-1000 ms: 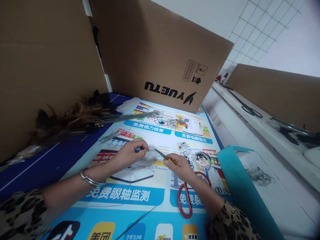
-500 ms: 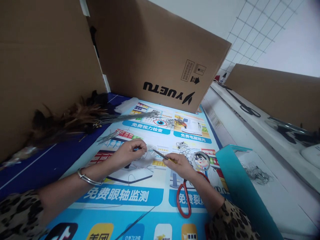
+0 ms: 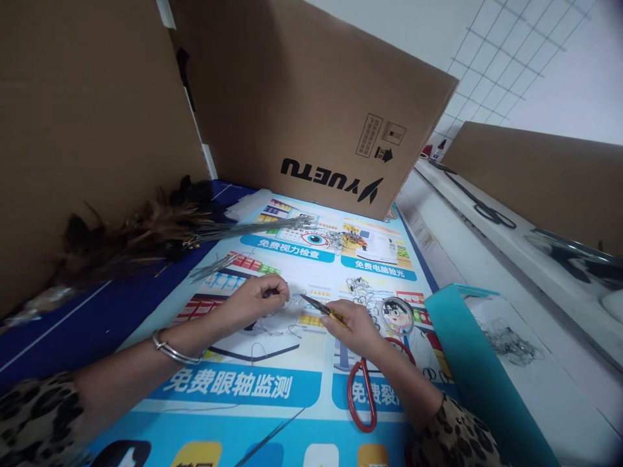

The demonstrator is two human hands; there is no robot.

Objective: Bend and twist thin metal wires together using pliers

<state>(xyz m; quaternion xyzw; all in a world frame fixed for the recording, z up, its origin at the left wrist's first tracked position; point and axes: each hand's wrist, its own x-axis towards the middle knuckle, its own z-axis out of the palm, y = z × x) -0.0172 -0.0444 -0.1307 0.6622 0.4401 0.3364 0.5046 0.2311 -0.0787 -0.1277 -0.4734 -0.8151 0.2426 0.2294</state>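
My left hand (image 3: 268, 295) is closed in a pinch on a thin bent wire (image 3: 294, 299), whose far part reaches toward the right. In my right hand (image 3: 354, 326) is a pair of long-nosed pliers (image 3: 317, 305) with dark, narrow jaws and yellow handles. The jaw tips lie close to the wire; whether they grip it I cannot tell. A curved piece of wire (image 3: 257, 350) lies on the printed sheet below my left hand. Red-handled scissors (image 3: 361, 403) lie partly under my right forearm.
Bundled straight wires (image 3: 263, 225) and dark feathers (image 3: 146, 227) lie at the back left. Wire tangles (image 3: 359, 288) and a roll of clear tape (image 3: 397, 316) sit near my right hand. A teal box (image 3: 467, 363) stands at right, a large cardboard panel (image 3: 316, 97) behind.
My left fingers have turned slightly and lie closer together around the wire. The pliers stay near it with little movement. The whole view has shifted a little.
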